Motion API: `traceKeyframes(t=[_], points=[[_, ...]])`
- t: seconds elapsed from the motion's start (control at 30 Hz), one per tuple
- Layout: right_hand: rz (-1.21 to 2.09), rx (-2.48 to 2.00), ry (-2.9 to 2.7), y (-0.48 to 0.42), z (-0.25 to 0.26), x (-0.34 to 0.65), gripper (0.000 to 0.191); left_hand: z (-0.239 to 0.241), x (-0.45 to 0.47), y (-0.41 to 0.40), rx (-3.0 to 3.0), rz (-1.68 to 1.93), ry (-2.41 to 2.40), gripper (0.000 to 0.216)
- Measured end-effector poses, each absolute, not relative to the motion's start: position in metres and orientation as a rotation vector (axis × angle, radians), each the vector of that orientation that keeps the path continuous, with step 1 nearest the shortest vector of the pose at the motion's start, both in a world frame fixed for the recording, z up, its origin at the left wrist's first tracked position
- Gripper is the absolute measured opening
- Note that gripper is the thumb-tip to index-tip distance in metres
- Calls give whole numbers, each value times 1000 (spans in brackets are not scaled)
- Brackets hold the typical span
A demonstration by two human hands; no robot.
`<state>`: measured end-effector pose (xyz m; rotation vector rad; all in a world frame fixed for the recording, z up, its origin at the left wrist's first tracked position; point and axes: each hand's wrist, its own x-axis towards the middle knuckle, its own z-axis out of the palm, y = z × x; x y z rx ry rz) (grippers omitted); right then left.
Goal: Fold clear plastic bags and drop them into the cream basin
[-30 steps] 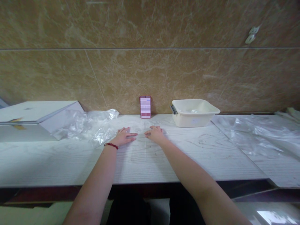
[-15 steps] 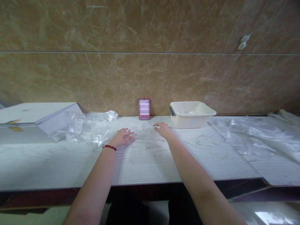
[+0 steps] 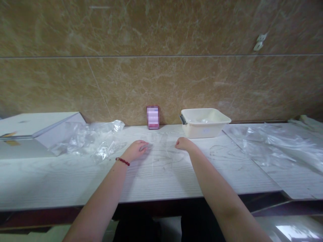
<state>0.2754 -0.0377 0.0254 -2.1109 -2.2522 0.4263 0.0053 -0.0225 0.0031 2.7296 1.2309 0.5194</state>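
A thin clear plastic sheet (image 3: pixel 161 149) lies flat on the white table (image 3: pixel 161 178), between my two hands and hard to make out. My left hand (image 3: pixel 136 150), with a red bead bracelet on its wrist, rests on the sheet's left side, fingers curled in. My right hand (image 3: pixel 183 144) sits at the sheet's right side, closed like a loose fist with the fingertips tucked under. Both hands seem to pinch the sheet's edges.
A cream plastic basin (image 3: pixel 205 122) stands by the wall at the right of my hands. A small pink box (image 3: pixel 152 117) leans on the marble wall. Crumpled clear plastic (image 3: pixel 88 141) and a white flat box (image 3: pixel 32 122) lie left. More plastic sheets (image 3: pixel 277 144) cover the right.
My hands lay flat and close together on the sheet. They have since slid apart, the right one going further right, and their fingers have curled shut.
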Motion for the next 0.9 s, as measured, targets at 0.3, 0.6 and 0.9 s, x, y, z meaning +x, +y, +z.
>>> traceKeyframes(t=[0.3, 0.6, 0.9], points=[[400, -1980, -2136, -48, 38, 270, 22, 18, 66, -44, 2838, 328, 878, 31], [467, -1838, -2026, -53, 34, 263, 18, 8, 83, -47, 2830, 264, 988, 32], [626, -1644, -2046, -63, 36, 242, 19, 1, 93, -48, 1902, 764, 1180, 40]])
